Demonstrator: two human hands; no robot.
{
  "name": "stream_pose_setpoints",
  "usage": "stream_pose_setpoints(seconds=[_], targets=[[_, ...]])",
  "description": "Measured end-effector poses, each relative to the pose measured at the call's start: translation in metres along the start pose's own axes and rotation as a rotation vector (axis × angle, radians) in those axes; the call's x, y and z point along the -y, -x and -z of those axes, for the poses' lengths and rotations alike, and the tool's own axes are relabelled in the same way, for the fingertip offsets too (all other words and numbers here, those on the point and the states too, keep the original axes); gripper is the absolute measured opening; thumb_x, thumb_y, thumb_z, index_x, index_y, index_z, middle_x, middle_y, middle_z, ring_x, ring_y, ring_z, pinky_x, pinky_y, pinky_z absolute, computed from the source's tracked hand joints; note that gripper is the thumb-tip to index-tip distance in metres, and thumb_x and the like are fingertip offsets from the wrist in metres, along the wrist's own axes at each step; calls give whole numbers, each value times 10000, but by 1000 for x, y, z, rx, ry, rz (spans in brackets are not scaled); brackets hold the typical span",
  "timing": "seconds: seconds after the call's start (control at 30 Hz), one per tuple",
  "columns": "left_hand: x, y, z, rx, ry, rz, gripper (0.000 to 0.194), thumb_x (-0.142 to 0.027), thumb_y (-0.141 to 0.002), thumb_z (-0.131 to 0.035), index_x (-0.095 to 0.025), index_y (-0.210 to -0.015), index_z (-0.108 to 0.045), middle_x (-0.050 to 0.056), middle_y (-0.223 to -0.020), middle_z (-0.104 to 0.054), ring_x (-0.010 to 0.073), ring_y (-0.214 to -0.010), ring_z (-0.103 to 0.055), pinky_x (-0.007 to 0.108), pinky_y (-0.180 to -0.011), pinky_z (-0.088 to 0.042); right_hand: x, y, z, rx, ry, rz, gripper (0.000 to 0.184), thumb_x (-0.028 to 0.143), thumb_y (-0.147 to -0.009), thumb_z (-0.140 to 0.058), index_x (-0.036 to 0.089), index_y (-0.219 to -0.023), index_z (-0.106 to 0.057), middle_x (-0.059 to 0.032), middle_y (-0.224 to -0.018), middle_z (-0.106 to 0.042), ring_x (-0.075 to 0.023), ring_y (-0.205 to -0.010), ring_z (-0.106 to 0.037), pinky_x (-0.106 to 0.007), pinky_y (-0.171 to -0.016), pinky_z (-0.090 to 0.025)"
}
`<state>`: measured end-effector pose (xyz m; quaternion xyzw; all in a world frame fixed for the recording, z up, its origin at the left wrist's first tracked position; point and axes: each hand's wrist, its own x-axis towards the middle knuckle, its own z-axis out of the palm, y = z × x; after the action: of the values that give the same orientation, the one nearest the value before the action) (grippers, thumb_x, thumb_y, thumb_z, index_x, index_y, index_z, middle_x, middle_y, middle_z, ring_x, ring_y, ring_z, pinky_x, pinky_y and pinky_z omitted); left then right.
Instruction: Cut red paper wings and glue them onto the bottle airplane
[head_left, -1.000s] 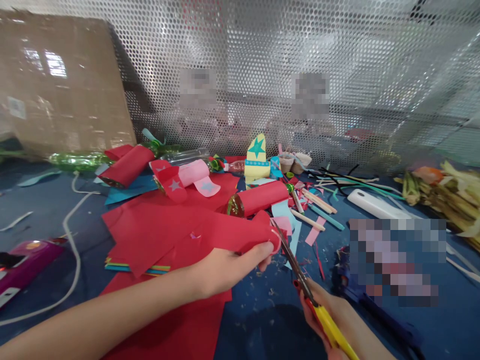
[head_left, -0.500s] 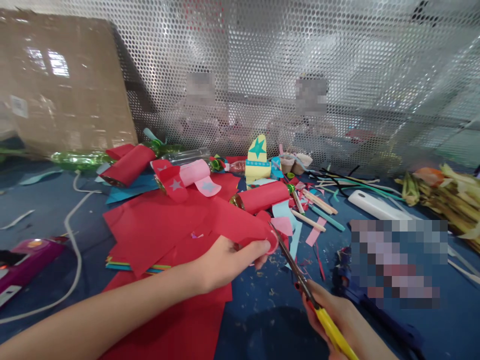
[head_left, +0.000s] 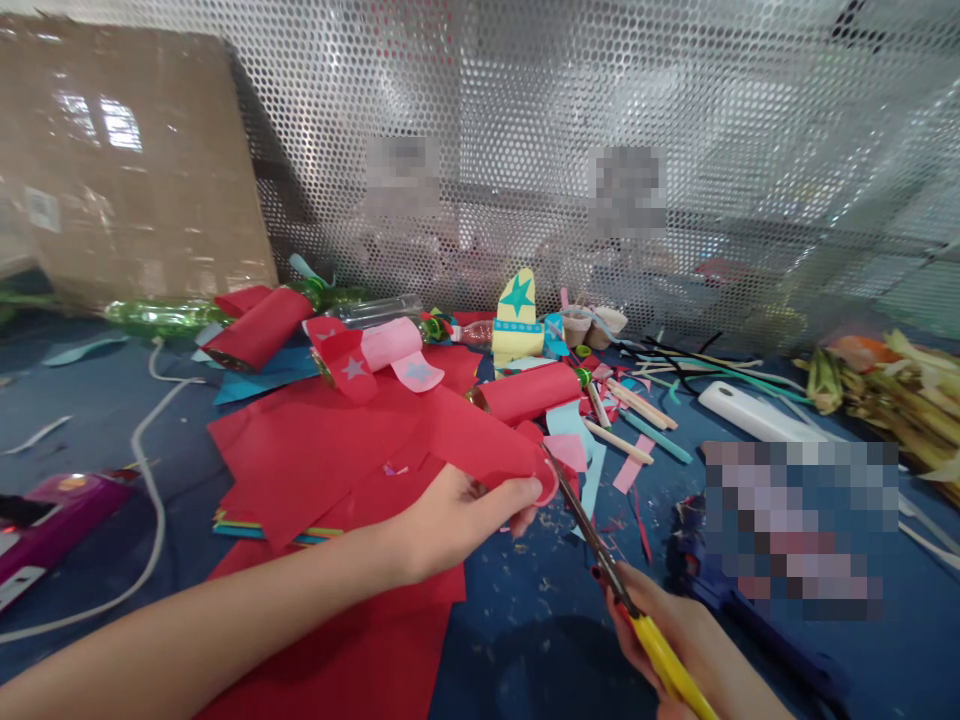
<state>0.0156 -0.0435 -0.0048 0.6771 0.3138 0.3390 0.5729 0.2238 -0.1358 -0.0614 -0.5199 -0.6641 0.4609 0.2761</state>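
Note:
A strip of red paper (head_left: 487, 437) with a rounded end is pinched between the thumb and fingers of my left hand (head_left: 457, 520). My right hand (head_left: 667, 620) is closed round the yellow-handled scissors (head_left: 600, 550). Their dark blades point up and left, with the tips at the paper's rounded edge beside my left thumb. Under my left arm lie larger red paper sheets (head_left: 292, 440). Just beyond the paper, a bottle wrapped in red paper (head_left: 532, 392) lies on its side.
Several decorated bottles lie behind, including one with a pink band (head_left: 386, 345) and a yellow paper piece with a star (head_left: 517, 310). Sticks (head_left: 637, 400) and paper scraps lie right of centre. A blue glue gun (head_left: 727, 595), power strip (head_left: 56, 525) and cardboard (head_left: 135, 170) flank the area.
The view has shifted very slightly. Both hands, the red paper and the scissors keep nearly the same positions.

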Motion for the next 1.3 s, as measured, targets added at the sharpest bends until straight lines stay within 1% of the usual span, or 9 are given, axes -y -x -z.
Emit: stream_pose_setpoints(seconds=[0.17, 0.37, 0.5, 0.67, 0.77, 0.87, 0.97, 1.1, 1.3], targets=[[1, 0, 0, -4, 21, 12, 320, -361, -830, -479, -181, -565, -482, 6, -577, -484, 140, -578, -478, 270, -602, -412, 3, 1, 2, 42, -54, -42, 867, 965, -445, -308, 214, -848, -468, 60, -659, -225, -118, -587, -158, -234, -459, -220], [1, -1, -1, -5, 13, 3, 320, -354, -830, -481, -181, -561, -479, 9, -567, -483, 147, -577, -478, 282, -605, -410, 0, 1, 3, 45, -70, 0, 785, 940, -518, -338, 220, -824, -410, 52, -667, -234, -114, -576, -179, -233, -447, -224], [2, -1, 0, 0, -3, 13, 313, -345, -833, -459, -180, -566, -465, 0, -573, -472, 135, -574, -468, 272, -599, -404, -5, 0, 3, 23, -69, -5, 788, 937, -509, -377, 213, -811, -447, 52, -647, -275, -108, -557, -196, -227, -430, -236], [6, -2, 0, 16, -17, 32, 306, -354, -826, -462, -182, -574, -435, -13, -565, -455, 128, -574, -459, 267, -603, -398, -24, -3, 2, -36, -95, -214, 664, 807, -754, -322, 207, -869, -581, -9, -667, -512, -138, -530, -446, -247, -499, -409], [8, -2, 0, 27, -9, 63, 266, -350, -803, -477, -184, -601, -433, -17, -578, -450, 119, -559, -443, 255, -575, -386, -37, -6, 0, -53, -144, -222, 655, 739, -830, -273, 198, -968, -618, -47, -721, -584, -196, -632, -575, -294, -610, -491], [6, -2, 0, 66, -12, 47, 264, -337, -794, -464, -187, -582, -418, -14, -579, -446, 119, -568, -443, 249, -578, -387, -46, -7, -3, -86, -151, -190, 681, 736, -827, -292, 179, -1054, -612, -67, -764, -614, -232, -712, -609, -317, -669, -507], [5, -1, 0, 83, -22, 21, 281, -317, -800, -441, -192, -552, -392, -11, -577, -442, 118, -580, -449, 244, -587, -388, -44, -6, -4, -106, -76, -117, 748, 809, -742, -347, 176, -1052, -599, -55, -742, -585, -225, -688, -570, -302, -637, -485], [5, -1, -1, 75, -24, 23, 273, -311, -803, -437, -194, -561, -392, -15, -577, -445, 113, -568, -448, 237, -572, -385, -24, -2, 1, -1, 2, 54, 847, 907, -556, -421, 190, -985, -558, -3, -689, -459, -168, -592, -432, -267, -543, -407], [10, 0, -1, 69, -31, 40, 284, -323, -825, -424, -189, -575, -427, -12, -583, -462, 124, -602, -482, 239, -623, -412, 3, -1, 3, 32, -26, 68, 783, 927, -556, -344, 213, -853, -469, 43, -660, -267, -124, -560, -242, -244, -447, -276]])
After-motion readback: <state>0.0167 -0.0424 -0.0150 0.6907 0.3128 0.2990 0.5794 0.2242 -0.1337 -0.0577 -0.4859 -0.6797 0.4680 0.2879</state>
